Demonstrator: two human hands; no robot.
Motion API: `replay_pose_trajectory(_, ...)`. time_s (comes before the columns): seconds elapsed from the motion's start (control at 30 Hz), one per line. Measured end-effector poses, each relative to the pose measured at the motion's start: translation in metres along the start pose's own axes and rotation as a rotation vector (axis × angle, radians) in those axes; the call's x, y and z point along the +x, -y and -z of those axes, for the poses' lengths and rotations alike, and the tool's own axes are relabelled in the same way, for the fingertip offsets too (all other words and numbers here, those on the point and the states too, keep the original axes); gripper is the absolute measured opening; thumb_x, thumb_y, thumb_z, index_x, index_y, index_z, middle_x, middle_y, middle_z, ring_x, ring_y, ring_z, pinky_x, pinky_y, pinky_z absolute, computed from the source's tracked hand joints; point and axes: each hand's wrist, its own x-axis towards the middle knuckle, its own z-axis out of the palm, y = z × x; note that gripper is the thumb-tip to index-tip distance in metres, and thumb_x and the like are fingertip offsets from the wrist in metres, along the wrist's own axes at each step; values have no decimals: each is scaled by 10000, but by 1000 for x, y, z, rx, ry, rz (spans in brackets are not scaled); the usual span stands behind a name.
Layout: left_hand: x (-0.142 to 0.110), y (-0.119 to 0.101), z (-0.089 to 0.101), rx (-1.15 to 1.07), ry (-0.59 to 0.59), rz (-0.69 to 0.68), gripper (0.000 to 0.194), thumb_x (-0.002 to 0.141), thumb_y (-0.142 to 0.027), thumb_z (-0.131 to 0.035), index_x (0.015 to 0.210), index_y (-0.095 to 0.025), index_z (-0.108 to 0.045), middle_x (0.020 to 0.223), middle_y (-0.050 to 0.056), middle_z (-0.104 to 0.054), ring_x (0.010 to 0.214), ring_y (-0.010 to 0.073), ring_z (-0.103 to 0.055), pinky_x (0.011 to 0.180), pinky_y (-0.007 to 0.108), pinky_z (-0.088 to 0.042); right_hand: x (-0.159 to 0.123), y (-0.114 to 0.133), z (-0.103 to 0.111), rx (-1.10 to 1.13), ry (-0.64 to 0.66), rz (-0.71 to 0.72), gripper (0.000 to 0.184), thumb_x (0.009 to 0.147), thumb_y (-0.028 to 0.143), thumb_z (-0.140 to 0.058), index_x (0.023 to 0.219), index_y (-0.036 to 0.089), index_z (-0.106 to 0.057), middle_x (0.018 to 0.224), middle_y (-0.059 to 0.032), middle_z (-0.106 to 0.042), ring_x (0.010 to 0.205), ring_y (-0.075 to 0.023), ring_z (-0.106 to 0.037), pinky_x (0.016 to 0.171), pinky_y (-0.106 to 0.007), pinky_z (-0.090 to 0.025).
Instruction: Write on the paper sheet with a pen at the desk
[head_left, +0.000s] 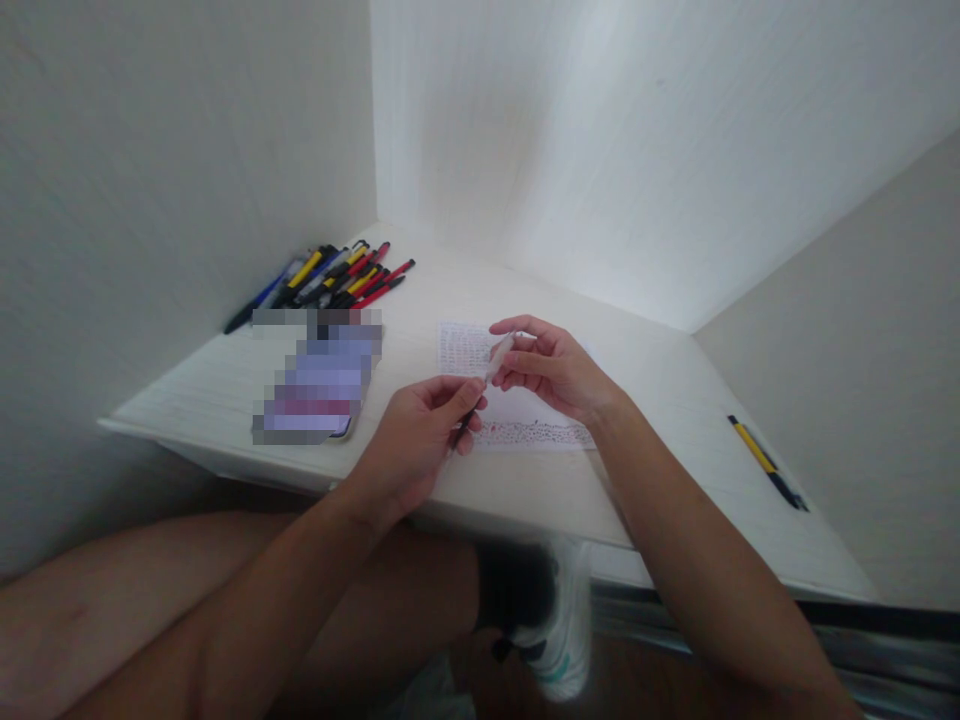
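Above the desk, my left hand (427, 425) pinches the dark end of a pen (500, 357) between thumb and fingers. The pen slants up and to the right, and its upper barrel looks whitish or clear. My right hand (553, 368) is closed around that pale upper part, with the index finger curved over its top. Whether the two parts of the pen are joined cannot be made out. Below both hands lies a sheet of paper (525, 408) with rows of handwriting at its top left and along its lower edge; the hands cover some of it.
A pile of pens (352, 275) in yellow, red, blue and black lies in the left back corner. In front of it rests a phone (319, 380), blurred out. One yellow and black pen (765, 462) lies at the far right. Walls enclose the desk (652, 400).
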Motion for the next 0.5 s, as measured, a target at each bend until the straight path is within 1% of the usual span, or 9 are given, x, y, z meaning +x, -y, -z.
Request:
replay_pose_trajectory(0.07,2,3,2,-26,-7,-20,127,826,-220,-745,787,-136,-658,625,-16,-569,478,57,-458,394,166,-346,0,-1,1,-9,29,-3,344,793,243,-797,1110,219,-665,861,-8,-725,754,-143,-692,726,-291,-550)
replay_pose_trajectory(0.17,3,5,3,-37,14,-45,185,801,-254,-783,787,-137,-640,613,-24,-554,493,58,-481,378,143,-329,0,-1,1,-5,64,-14,276,821,292,-785,1064,197,-695,852,-23,-737,747,-145,-699,700,-283,-541)
replay_pose_trajectory(0.3,2,4,2,-60,8,-42,279,791,-368,-800,788,-154,-620,647,-16,-560,510,75,-520,352,146,-317,-1,0,2,-71,105,-21,224,827,334,-784,990,188,-732,820,-27,-746,735,-144,-695,688,-279,-532)
replay_pose_trajectory(0.4,1,4,2,-86,-27,-39,393,829,-546,-722,787,-176,-597,707,11,-584,532,113,-563,319,175,-311,-2,-1,4,-155,216,-28,182,833,302,-780,978,194,-765,842,-31,-761,744,-138,-690,702,-278,-535)
replay_pose_trajectory(0.5,0,5,2,-78,-81,-118,500,857,-683,-609,788,-188,-588,752,41,-604,593,151,-597,313,203,-355,-2,-3,5,-220,327,-56,179,822,275,-793,981,192,-787,876,-35,-773,758,-132,-695,732,-272,-550)
